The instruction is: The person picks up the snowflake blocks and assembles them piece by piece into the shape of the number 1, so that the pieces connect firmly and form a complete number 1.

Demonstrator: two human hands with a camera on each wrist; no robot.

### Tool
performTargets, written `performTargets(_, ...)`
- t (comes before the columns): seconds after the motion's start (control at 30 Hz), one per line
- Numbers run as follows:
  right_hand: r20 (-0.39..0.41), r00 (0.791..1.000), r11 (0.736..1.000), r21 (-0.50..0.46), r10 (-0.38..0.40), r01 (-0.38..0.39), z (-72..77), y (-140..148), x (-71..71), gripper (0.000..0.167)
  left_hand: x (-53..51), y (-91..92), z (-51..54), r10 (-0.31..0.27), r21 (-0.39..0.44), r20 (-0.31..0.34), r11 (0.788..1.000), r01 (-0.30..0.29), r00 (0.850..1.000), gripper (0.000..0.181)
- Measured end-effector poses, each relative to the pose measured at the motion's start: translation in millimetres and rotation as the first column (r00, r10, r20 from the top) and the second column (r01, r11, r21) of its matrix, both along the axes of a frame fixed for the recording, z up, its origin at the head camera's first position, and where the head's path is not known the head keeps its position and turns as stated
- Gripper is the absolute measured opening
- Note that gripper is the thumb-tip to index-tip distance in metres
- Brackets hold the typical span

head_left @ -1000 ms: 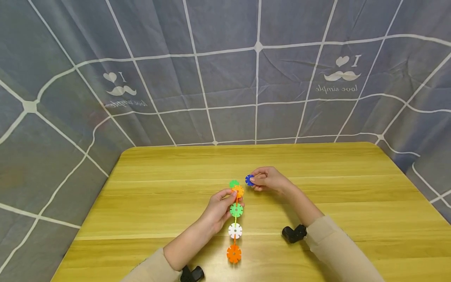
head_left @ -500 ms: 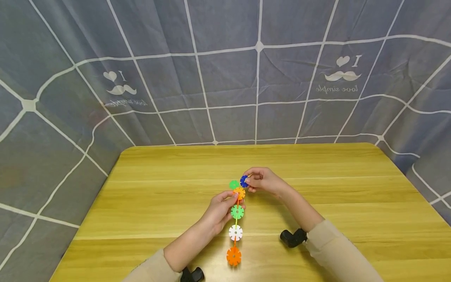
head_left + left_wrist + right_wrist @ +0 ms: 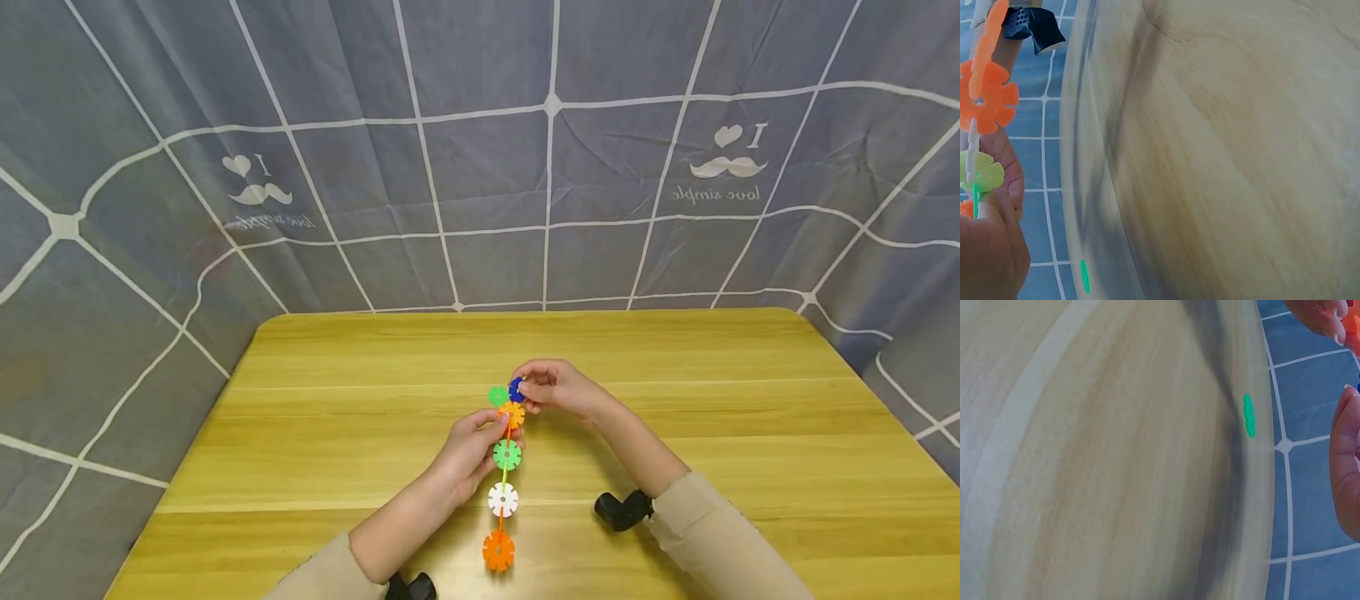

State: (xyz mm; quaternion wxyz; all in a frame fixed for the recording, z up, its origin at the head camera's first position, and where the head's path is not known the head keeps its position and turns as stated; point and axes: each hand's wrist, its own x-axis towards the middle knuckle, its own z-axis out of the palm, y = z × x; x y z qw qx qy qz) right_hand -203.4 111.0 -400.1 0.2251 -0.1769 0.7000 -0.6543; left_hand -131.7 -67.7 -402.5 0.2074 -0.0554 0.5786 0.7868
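Note:
My left hand (image 3: 467, 457) pinches the light orange notched disc (image 3: 514, 414) at the far end of a chain of plastic interlocking discs. Toward me the chain continues with a green disc (image 3: 507, 454), a white disc (image 3: 502, 499) and an orange disc (image 3: 498, 551), joined by edge-on discs. Between thumb and fingers, my right hand (image 3: 562, 390) holds a dark blue disc (image 3: 515, 390) close to the light orange one; whether they touch I cannot tell. In the right wrist view the right hand (image 3: 1347, 462) is partly cut off and the blue disc barely shows.
A loose green disc (image 3: 497, 396) lies flat on the wooden table (image 3: 360, 358), just beyond the hands. Black camera mounts (image 3: 622, 510) sit at both wrists. A grey curtain with white lines (image 3: 487, 175) hangs behind the table and at its sides.
My right hand has brought the blue disc leftward and slightly down, up to the light orange disc. The left hand and its chain have shifted slightly right and toward me.

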Motion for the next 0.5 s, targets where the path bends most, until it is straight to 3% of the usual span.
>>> performTargets(0.3, -0.002, 0.999, 0.999, -0.013, 0.050, -0.050, -2.3, -2.4, 1.4, 0.023, 3.6, -0.8, -0.3, 0.011, -0.029, -0.017, 1.000, -0.012, 1.000, 0.017)
performTargets(0.5, -0.027, 0.999, 0.999, -0.031, 0.037, -0.038, -4.2, -5.4, 3.6, 0.025, 5.3, 0.6, -0.3, 0.016, -0.012, -0.048, 1.000, -0.016, 0.999, 0.016)
